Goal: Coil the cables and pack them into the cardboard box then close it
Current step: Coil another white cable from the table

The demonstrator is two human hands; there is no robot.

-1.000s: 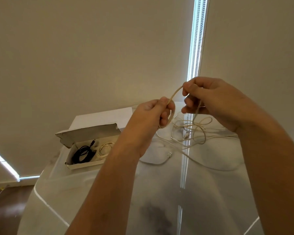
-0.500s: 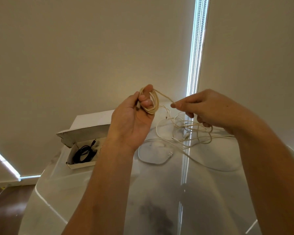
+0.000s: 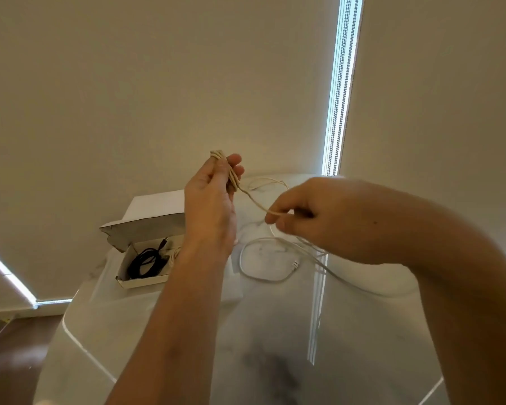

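Cables, item in hand: a beige cable [image 3: 256,203], part wound into a small bundle [image 3: 231,173] that our left hand [image 3: 209,200] grasps between thumb and fingers, raised above the far part of the table [image 3: 158,331]; our right hand [image 3: 310,220] pinches the free run just beside it, the strand taut between the two. The unwound remainder trails down to the table's far side, where it lies beside a white cable [image 3: 263,258] looped near the middle with its plug end [image 3: 295,263] showing. Risks, in our judgement: the loops are held only by fingertips and could spring loose if the left grip slackens; the trailing length lies close to the white cable and, drawn in quickly, may snag it or drag it toward the edge; uneven pull from the right hand could leave a bundle too bulky for the box. Container: one cardboard box [image 3: 142,283], near the table's left edge, lid flap [image 3: 143,229] standing open at the back. Contents: a coiled black cable [image 3: 146,263] at its left end; beside it a pale coil [image 3: 174,255], mostly hidden behind our left wrist. Box not yet closed; at least two cables remain outside it.
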